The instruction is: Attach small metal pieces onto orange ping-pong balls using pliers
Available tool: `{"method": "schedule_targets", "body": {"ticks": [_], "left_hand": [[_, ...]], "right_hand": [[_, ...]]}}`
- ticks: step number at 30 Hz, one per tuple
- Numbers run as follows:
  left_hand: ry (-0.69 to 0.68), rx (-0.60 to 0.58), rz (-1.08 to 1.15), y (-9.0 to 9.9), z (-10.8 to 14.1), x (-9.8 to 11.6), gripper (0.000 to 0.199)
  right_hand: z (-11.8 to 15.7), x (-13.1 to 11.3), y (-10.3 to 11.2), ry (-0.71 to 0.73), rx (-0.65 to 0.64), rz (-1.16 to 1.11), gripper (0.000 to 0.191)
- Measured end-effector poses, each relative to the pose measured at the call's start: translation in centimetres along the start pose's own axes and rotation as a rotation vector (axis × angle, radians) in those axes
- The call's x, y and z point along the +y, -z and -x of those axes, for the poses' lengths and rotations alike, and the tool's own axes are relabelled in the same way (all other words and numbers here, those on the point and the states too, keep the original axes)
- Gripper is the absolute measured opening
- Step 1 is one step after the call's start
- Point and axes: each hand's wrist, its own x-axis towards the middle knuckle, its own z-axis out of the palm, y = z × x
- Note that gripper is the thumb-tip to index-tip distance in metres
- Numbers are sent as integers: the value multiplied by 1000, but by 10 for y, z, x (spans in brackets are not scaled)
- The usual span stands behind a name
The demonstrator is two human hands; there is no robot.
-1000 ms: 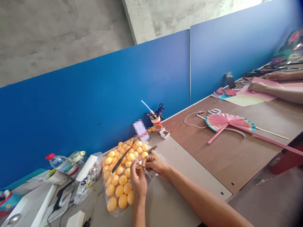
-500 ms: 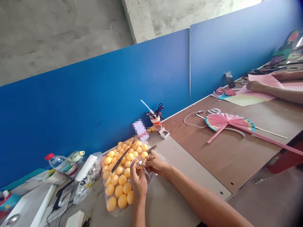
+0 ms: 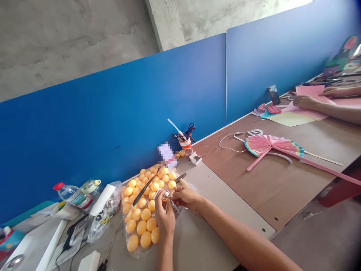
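- Blue partition panels run behind a long table, with bare concrete above them.
- Low at the middle of the view, the left hand pinches a shiny silvery ball between its thumb and fingers.
- The right hand meets the ball from the right, its thumb and forefinger pressed together at the ball's side; whether they pinch some small part, I cannot tell.
- Both hands are above the table, beside a clear bag of orange balls, and the silvery ball is in front of the bag's right part.
- A dark, narrow strip lies slantwise across the bag.
- Behind the hands, an orange and white cup holds tools and cables, near a small open white box.
- To the left lie a red-capped bottle, a white roll and crumpled clear plastic.
- To the right lies a pleated pink paper fan with long strips.
- Farther right, a co-worker's hands rest on pink paper.
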Motion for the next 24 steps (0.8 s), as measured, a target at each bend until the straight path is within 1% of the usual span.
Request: {"method": "schedule_targets", "body": {"ticks": [5, 11, 19, 24], "left_hand": [[26, -1, -2, 0, 1, -2, 35], [20, 18, -12, -1, 1, -4, 36], [44, 18, -26, -1, 2, -4, 39], [36, 27, -47, -1, 3, -4, 41]], "right_hand": [[4, -2, -4, 37, 31, 49, 14], [5, -2, -7, 68, 60, 102, 18], [0, 4, -3, 129, 82, 203, 21], [-6, 9, 2, 155, 96, 261, 18]]}}
